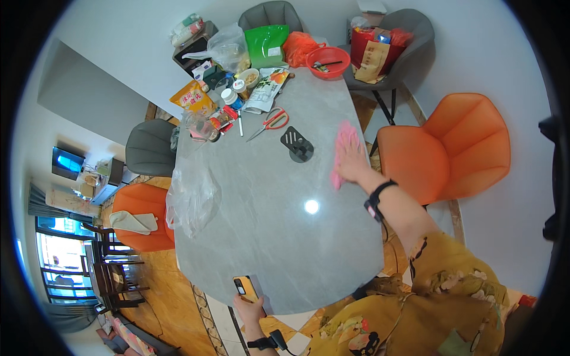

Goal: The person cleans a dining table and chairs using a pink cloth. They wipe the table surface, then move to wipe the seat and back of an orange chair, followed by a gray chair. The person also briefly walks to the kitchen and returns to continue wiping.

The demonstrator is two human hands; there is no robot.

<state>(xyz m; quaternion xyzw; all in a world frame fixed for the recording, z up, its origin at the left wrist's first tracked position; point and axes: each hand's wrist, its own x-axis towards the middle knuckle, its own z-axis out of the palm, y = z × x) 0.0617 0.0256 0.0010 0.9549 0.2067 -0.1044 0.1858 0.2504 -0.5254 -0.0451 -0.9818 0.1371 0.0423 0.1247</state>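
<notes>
My right hand [352, 160] lies flat on a pink cloth [346, 135] at the right edge of the grey stone-look table [267, 213]. My left hand [249, 308] is at the table's near edge, its fingers around a yellow smartphone [246, 289] with a dark camera block. Left of the cloth rests a black plastic holder [297, 144] with slots. Beyond it lie scissors [272, 122] with red-rimmed handles, their blades pointing left. A crumpled clear plastic bag [193, 200] spreads over the left edge of the table.
Food pouches [267, 91], a white-capped bottle [231, 99], a glass jar [202, 127], a green bag [267, 44] and a red plastic basin [328, 62] crowd the far end. An orange chair [414, 155] stands at the right; grey [151, 147] and orange [140, 213] chairs stand at the left.
</notes>
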